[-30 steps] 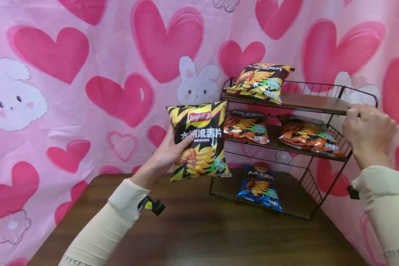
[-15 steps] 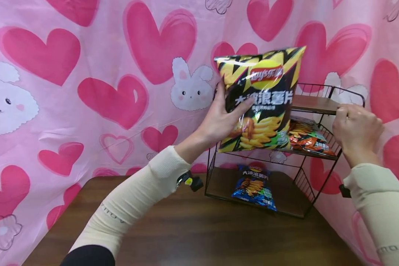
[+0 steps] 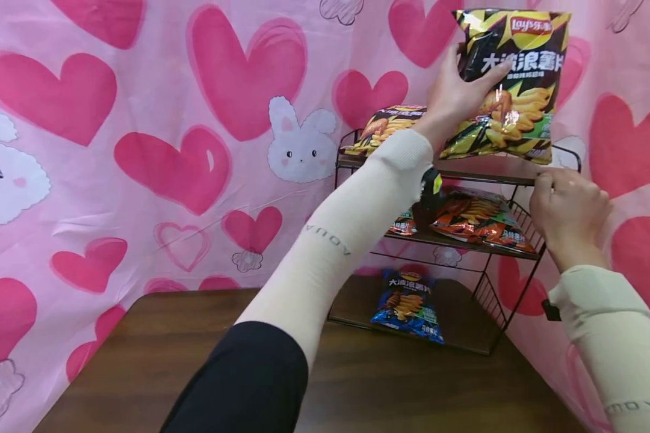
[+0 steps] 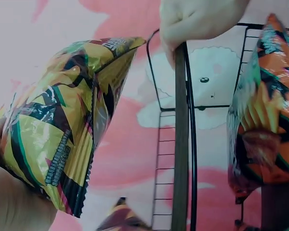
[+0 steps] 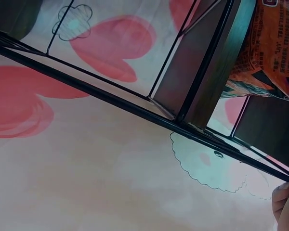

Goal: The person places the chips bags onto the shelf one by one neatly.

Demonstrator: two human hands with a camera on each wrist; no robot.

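Note:
My left hand [image 3: 455, 99] grips a yellow-and-black Lay's chip bag [image 3: 520, 90] by its left side, thumb across the front. The bag is upright, raised over the right part of the top shelf [image 3: 468, 168]. In the left wrist view the bag's side [image 4: 58, 125] faces the camera, apart from the shelf. My right hand [image 3: 571, 219], fingers curled, grips the front right corner of the black wire rack; its fingers [image 5: 282, 197] show at the frame in the right wrist view. Another yellow-and-black chip bag [image 3: 387, 127] lies at the top shelf's left end, partly behind my left arm.
On the middle shelf lie an orange chip bag [image 3: 482, 219] and a second orange bag [image 3: 403, 225], mostly hidden by my sleeve. A blue chip bag [image 3: 408, 304] leans on the bottom shelf. The rack stands on a brown table [image 3: 195, 355] before a pink heart-patterned cloth [image 3: 157, 90].
My left hand has carried the yellow-and-black chip bag up and right, from left of the rack to above the top shelf. My right hand keeps its grip on the rack's corner.

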